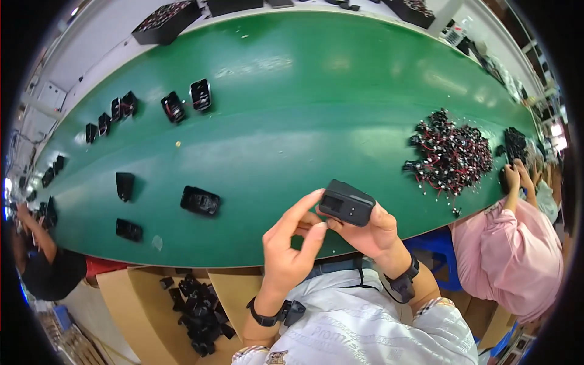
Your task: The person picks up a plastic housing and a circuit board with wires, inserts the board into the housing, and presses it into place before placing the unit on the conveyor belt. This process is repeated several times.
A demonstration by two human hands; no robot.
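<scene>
A black plastic housing (348, 204) with a rectangular recess and two small light dots is held tilted above the table's near edge. My right hand (374, 234) grips its right end, thumb along the side and fingers beneath. At its left end is my left hand (292, 237), index fingertip against the housing and thumb just below; its other fingers are partly hidden. Left of my hands, an open black housing (200, 201) lies on the green table, with two more black housings, one upright (125, 186) and one lying (129, 230), farther left.
A heap of small black parts with red wires (450, 152) lies on the right of the green table (316, 73). Wired housings (173, 107) stand at the far left. Below the edge, a cardboard box (140, 310) holds black parts. Other people sit at both sides, one in pink (511, 255).
</scene>
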